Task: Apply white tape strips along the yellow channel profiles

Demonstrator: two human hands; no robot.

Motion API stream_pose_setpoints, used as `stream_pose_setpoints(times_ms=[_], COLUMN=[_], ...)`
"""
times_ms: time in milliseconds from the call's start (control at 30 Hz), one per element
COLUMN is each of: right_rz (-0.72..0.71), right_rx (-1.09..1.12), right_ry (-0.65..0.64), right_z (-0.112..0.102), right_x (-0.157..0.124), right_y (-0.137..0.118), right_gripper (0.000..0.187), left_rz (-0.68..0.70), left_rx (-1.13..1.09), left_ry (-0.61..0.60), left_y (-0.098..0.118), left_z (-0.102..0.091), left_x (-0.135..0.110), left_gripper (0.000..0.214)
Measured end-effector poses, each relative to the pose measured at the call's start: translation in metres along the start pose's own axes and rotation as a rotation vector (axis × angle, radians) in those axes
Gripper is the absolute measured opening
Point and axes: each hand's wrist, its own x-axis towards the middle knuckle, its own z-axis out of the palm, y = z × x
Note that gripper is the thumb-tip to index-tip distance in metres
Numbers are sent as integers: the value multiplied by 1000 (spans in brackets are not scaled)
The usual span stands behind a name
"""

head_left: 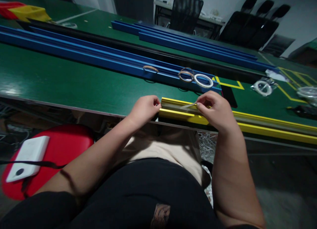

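Observation:
A long yellow channel profile (262, 129) lies along the near edge of the green table, its open side facing up. My right hand (215, 110) is above the channel, thumb and forefinger pinching a thin pale strip of tape (188, 105). The strip slants down to the left into the groove. At the channel's left end, my left hand (145, 109) is closed, fingertips beside the end; what they pinch is hidden. Just beyond the channel, a white tape roll (203, 80) and brown tape rings (186, 75) rest on a blue channel profile (111, 62).
More blue profiles (193, 45) and a long black profile (148, 50) lie farther back on the green table (61, 73). A wrapped tape roll (263, 88) is at right. At lower left, a white device (29, 156) with a strap sits on a red stool (71, 143).

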Motion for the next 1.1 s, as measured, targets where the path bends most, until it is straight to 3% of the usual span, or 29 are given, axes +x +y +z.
stream_pose_setpoints(times_ms=[167,267,333,400,467,567,700,900,1000,1100], right_rz=[134,213,236,239,230,249,289,288,214,142], right_rx=[563,637,517,269,-9,-256,-317,-299,-287,-328], right_ry=[124,169,216,220,108,-141,-264,-309,-281,-175], right_z=[-7,-10,-16,-24,-32,-40,-50,-59,-59,-59], right_x=[-17,-19,-17,-13,-9,-9,-17,-24,-22,-21], right_y=[16,22,26,28,26,20,16,21,18,12], right_gripper=[8,7,6,11,18,29,32,27,21,23], left_rz=[22,116,232,345,412,388,392,380,355,303], left_rx=[224,271,252,260,326,461,503,531,566,636], left_ry=[-51,20,65,45,-26,-87,-104,-114,-115,-97], left_y=[-2,26,55,85,106,117,109,81,43,-13], left_z=[-30,-43,-36,-18,7,36,41,11,-20,-61], left_x=[11,13,10,5,2,2,6,3,-2,-5], left_gripper=[29,32,32,36,53,72,71,67,70,69])
